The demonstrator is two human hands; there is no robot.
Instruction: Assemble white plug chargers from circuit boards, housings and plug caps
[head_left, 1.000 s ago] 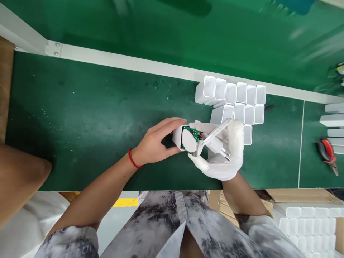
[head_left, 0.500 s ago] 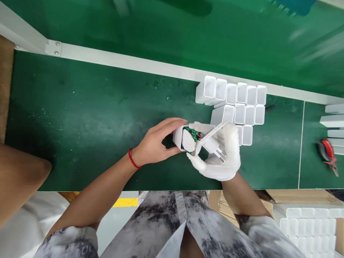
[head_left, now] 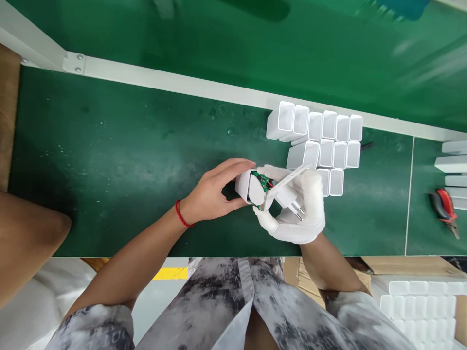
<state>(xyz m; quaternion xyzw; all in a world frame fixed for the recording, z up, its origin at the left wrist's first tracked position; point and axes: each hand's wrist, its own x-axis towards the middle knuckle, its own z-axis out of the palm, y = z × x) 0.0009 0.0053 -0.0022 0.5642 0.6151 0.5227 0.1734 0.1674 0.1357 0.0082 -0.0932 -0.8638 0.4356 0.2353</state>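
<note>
My left hand (head_left: 211,192), bare with a red cord at the wrist, grips a white plastic housing (head_left: 242,186) between thumb and fingers. Wearing a white glove, my right hand (head_left: 306,209) holds a two-pin plug end cap (head_left: 286,197) and a green circuit board (head_left: 261,181) wired to it. A flat white oval pad (head_left: 257,189) lies on the board. The board's left end sits in the mouth of the housing; its right end sticks out. The cap stands tilted, apart from the housing, and its two metal pins point down and right.
Several open white housings (head_left: 330,125) stand in rows behind my right hand. Red-handled pliers (head_left: 445,209) lie at the far right, near more white pieces (head_left: 450,161). A white frame bar (head_left: 175,87) crosses the green bench. Below right, a box holds stacked white housings (head_left: 419,308).
Almost nothing differs. The view has shifted very slightly, and both hands keep their hold on the housing and the plug cap with its board.
</note>
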